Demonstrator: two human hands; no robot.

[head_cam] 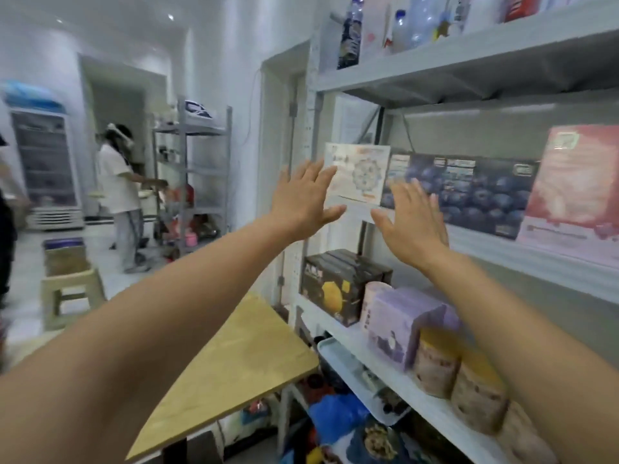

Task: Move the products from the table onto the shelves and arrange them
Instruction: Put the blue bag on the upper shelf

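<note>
Both hands are raised at frame centre, in front of the middle shelf (536, 259) of the grey shelving on the right. Left hand (303, 195): palm forward, fingers straight and spread, holding nothing; its fingertips overlap the left edge of a white box (361, 172) with a round printed pattern, but I cannot tell if they touch it. Right hand (413, 226): also flat and spread, empty, just below and right of that box. The white box stands upright at the left end of the middle shelf. Just right of it is a long dark blueberry box (469, 192), then a tall pink box (576, 185) toward the right edge of the frame. Top shelf (469, 58), upper right: a row of plastic bottles (351, 35), labels too blurred to read. Lower shelf (351, 333), lower right: a black box (338, 286) with a yellow fruit picture, a pale pink cylinder (373, 296) beside it, a purple box (402, 323), then round tubs (435, 363) with yellow lids running toward the bottom right corner. The wooden bench (234, 363) sits at lower centre, its corner near the shelving. Under the lower shelf: a white tray (338, 360) and a blue bag (335, 413). Left half of the frame: another person (117, 182) in a white top at a grey rack (191, 175), a glass-door cooler (47, 162) at far left, and a beige stool (70, 286) carrying a container.
</note>
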